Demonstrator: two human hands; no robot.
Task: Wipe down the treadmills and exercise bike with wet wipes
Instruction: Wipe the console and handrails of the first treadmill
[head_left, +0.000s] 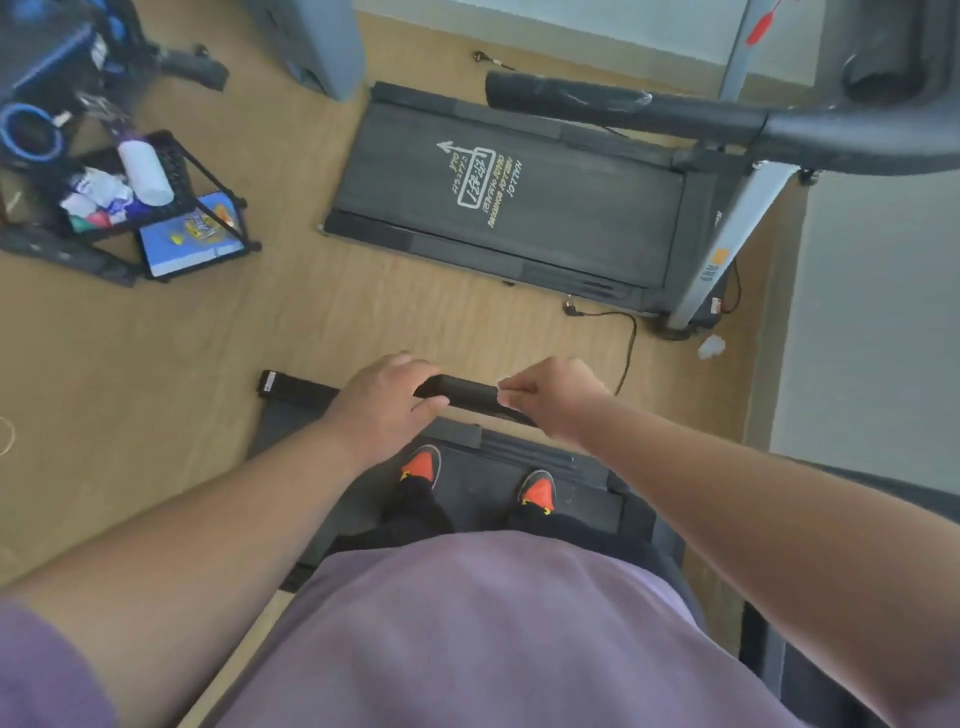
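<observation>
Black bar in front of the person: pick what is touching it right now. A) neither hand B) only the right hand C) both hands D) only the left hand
C: the left hand has its fingers curled round the black bar from one side, and the right hand grips it from the other, with a scrap of something white, perhaps a wipe, showing at its fingers.
</observation>
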